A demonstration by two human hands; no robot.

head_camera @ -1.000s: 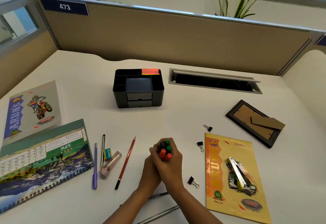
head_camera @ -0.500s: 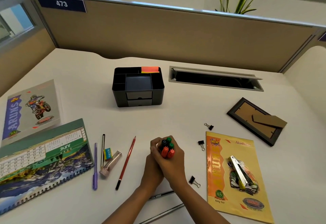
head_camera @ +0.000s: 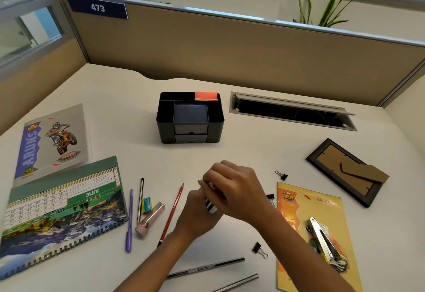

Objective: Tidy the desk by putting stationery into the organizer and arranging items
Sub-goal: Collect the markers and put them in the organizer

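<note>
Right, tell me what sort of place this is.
Most likely an office cubicle workstation. A partition with a number plate reading 473 walls in the desk, a cable slot is set into its top, and a black organizer stands on it.

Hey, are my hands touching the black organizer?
Apart. The head view shows bare desk between the organizer and the left hand and right hand, which both grip the markers nearer the person.
</note>
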